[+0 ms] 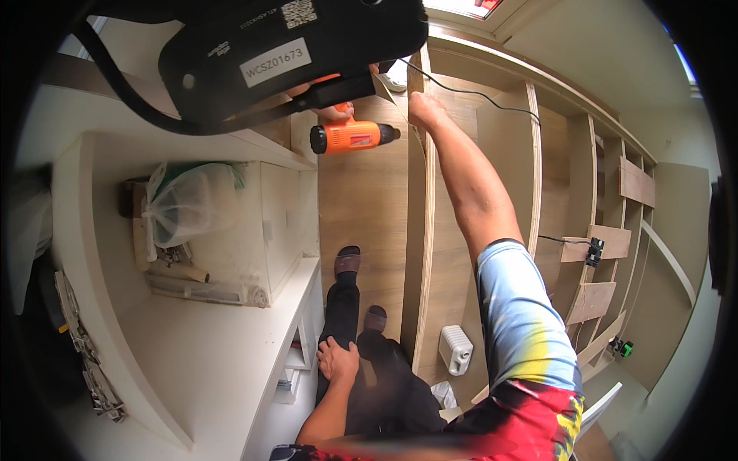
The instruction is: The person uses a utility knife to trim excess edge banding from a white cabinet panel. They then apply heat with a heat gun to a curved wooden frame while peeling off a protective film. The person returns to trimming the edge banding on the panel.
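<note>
My right arm reaches forward over the long upright wooden panel [417, 230]. My right hand [425, 110] is closed at the far part of the panel's edge; what its fingers grip, if anything, is hidden. A thin pale strip [390, 91] curves down beside that hand toward the panel. My left hand [337, 359] lies on my dark trouser leg near the knee, fingers spread, holding nothing. To the left of my right hand is an orange heat gun [354, 137] with a black nozzle turned toward the panel. Another person's hand [337, 113] holds its handle.
A black device [292, 61] with a cable blocks the upper left. At left, a white cabinet [200, 338] holds a plastic bag [192, 207]. At right stand cabinet frames [536, 154] crossed by a black cord [477, 93]. A white ribbed container [456, 349] is beside the panel.
</note>
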Action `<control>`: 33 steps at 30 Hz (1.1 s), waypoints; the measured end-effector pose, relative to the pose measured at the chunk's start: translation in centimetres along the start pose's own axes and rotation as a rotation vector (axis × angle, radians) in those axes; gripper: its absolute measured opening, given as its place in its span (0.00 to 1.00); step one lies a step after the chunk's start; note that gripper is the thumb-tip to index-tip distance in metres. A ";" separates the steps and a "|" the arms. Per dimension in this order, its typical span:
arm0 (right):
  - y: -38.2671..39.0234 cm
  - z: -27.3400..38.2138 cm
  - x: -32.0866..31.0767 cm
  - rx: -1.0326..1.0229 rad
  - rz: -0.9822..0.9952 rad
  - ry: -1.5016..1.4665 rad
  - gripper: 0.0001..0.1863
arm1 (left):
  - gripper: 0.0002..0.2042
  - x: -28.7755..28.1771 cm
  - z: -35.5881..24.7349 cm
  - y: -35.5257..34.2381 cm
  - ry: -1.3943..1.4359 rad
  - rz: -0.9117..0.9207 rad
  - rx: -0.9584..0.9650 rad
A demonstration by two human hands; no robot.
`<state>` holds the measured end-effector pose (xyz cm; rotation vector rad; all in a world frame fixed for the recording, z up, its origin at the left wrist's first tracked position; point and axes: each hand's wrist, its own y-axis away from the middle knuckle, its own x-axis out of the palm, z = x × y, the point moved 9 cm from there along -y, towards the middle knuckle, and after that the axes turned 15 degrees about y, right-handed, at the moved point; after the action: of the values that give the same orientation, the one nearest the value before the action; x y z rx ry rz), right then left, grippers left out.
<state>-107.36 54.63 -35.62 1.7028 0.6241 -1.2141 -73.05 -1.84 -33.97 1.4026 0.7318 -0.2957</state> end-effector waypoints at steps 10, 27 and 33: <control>2.8 -0.6 -10.5 -0.093 0.052 0.094 0.14 | 0.30 -1.0 -0.8 -0.6 -0.029 -0.037 0.055; -2.4 1.1 2.1 -0.049 0.194 0.110 0.14 | 0.31 -1.6 -0.5 -1.5 -0.078 -0.024 0.064; 4.3 -0.4 -3.6 -0.046 0.472 0.030 0.14 | 0.31 -1.3 -0.7 -1.5 -0.020 -0.015 0.047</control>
<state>-105.08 53.41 -30.66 1.7073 0.2409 -0.8328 -75.13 -1.73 -34.36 1.4375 0.7234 -0.3405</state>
